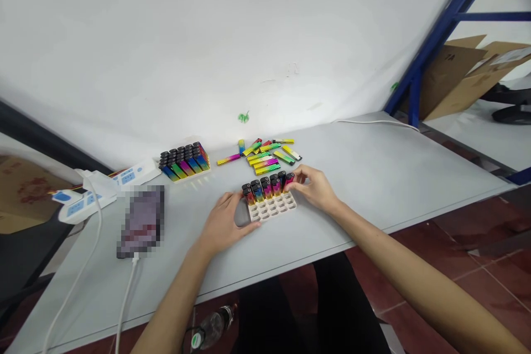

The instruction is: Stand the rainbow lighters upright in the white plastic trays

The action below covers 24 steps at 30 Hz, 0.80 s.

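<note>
A white tray with rows of holes (272, 209) lies on the table in front of me. Its far rows hold several upright lighters (267, 188) with black tops and shiny multicoloured bodies, while the near rows of holes show bare. My left hand (226, 221) grips the tray's left end, thumb at the near corner and fingers at the far side. At the right end of the lighter rows, my right hand (313, 187) pinches a lighter (289, 178) with a reddish-pink body between thumb and fingers. The lower part of that lighter is partly hidden by the fingertips.
Loose shiny lighters (265, 157) lie in a pile behind the tray. A filled lighter tray (185, 163) stands at the back left. Left of me are a pixelated phone (141, 221) on a cable and a power strip (78, 207). A blue frame (415, 88) rises at right.
</note>
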Each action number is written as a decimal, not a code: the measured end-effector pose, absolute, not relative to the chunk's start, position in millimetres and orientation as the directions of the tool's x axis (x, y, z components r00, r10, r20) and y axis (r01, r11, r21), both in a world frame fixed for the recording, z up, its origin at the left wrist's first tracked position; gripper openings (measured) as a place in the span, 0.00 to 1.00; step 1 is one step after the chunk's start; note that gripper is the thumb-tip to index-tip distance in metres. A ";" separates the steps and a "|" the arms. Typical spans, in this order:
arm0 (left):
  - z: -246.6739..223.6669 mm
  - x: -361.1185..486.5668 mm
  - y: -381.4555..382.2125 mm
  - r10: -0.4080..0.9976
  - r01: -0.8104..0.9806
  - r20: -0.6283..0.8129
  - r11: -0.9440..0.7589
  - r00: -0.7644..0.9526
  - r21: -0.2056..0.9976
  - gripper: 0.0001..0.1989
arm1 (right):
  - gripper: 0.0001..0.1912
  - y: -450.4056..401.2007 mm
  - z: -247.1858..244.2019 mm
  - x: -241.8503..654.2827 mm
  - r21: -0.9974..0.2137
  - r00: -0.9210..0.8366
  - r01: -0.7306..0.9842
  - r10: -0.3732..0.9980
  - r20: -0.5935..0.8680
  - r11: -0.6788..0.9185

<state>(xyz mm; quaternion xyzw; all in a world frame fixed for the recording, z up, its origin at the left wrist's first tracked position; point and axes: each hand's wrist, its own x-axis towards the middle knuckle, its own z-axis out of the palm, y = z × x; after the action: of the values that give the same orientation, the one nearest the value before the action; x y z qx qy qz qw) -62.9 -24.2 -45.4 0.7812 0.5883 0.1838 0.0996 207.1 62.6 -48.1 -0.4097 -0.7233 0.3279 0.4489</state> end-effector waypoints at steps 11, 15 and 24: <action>-43.4 -62.5 -24.3 0.959 0.890 0.154 -0.278 0.237 0.362 0.34 | 0.22 66.4 -46.5 215.0 -0.706 -0.288 0.544 0.891 0.351 0.454; -44.3 -62.4 -23.9 0.959 0.888 0.150 -0.280 0.240 0.365 0.34 | 0.20 88.3 -49.1 221.9 -0.484 -0.152 0.796 0.893 0.423 0.365; -44.2 -61.8 -24.8 0.957 0.890 0.158 -0.286 0.244 0.356 0.35 | 0.16 100.8 -60.8 225.3 -0.353 -0.024 0.923 0.940 0.339 0.151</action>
<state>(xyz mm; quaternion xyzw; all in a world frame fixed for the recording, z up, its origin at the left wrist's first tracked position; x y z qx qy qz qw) -61.8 -24.8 -44.2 0.7828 0.5898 0.1736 0.0964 225.3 100.8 -60.8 -0.6512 -0.7154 0.0169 0.2526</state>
